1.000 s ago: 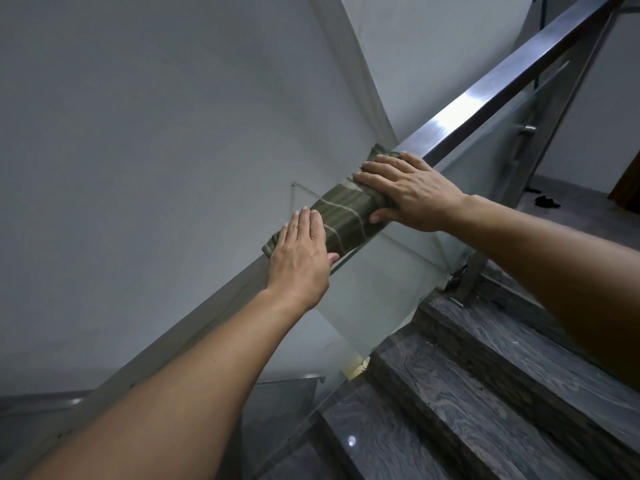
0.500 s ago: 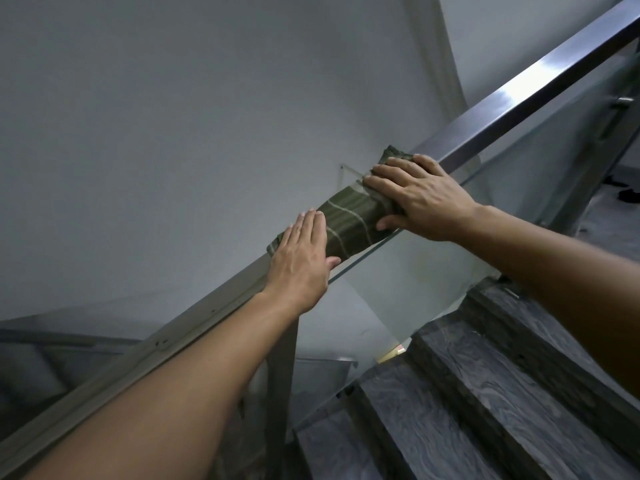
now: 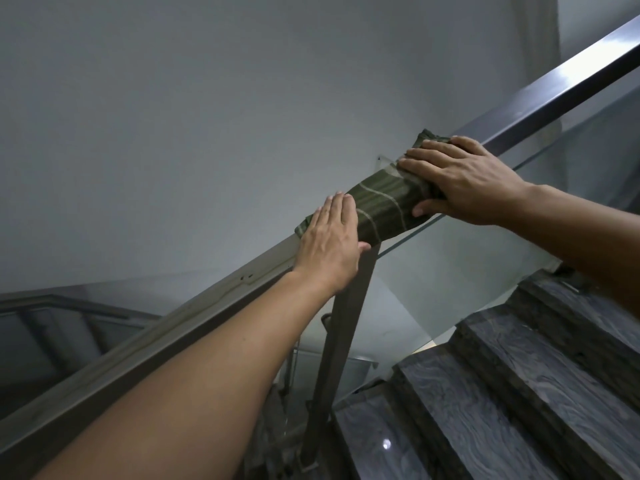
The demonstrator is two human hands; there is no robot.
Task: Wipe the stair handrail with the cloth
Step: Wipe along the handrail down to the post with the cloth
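A dark green cloth [image 3: 384,206] with pale stripes is wrapped over the metal stair handrail [image 3: 561,84], which slopes up from lower left to upper right. My right hand [image 3: 464,181] clasps the cloth's upper end around the rail, thumb underneath. My left hand [image 3: 332,244] lies flat on the cloth's lower end and the rail, fingers together. The rail under the cloth is hidden.
A glass panel [image 3: 467,271] hangs below the rail, with a metal post [image 3: 339,348] under my left hand. Dark marbled stair treads [image 3: 519,393] climb at lower right. A plain grey wall [image 3: 207,116] stands beyond the rail, and a lower flight's railing [image 3: 69,306] shows at left.
Both hands and the cloth have stayed together on the rail while the view swung left and down; the post under the rail has come into sight.
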